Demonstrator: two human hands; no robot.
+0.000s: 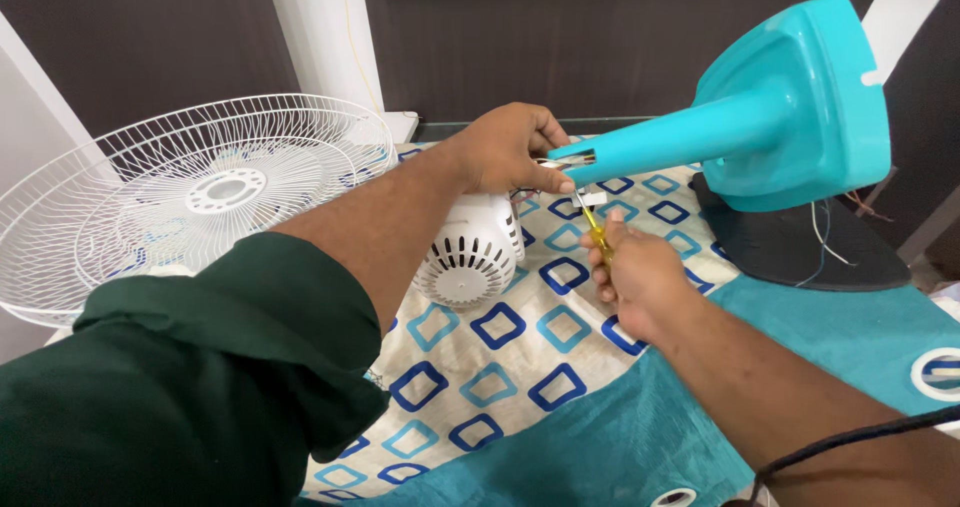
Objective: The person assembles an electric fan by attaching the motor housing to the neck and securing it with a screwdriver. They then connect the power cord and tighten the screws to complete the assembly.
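My left hand [512, 149] grips the narrow neck end of a turquoise fan stand [770, 117], which lies tilted with its wide base up at the right. Just under that hand sits the white vented motor housing [470, 257]. My right hand [640, 279] holds a screwdriver with a yellow handle [598, 235]; its metal tip points up at the joint between the neck and the motor, beside small wires. Both hands are close together over a cloth [500, 367] with blue square patterns.
A white wire fan guard [190, 192] rests at the left, leaning on the surface. A dark flat base plate [800, 247] with loose wires lies under the turquoise stand at the right. A black cable [850, 437] crosses my right forearm. A dark wall stands behind.
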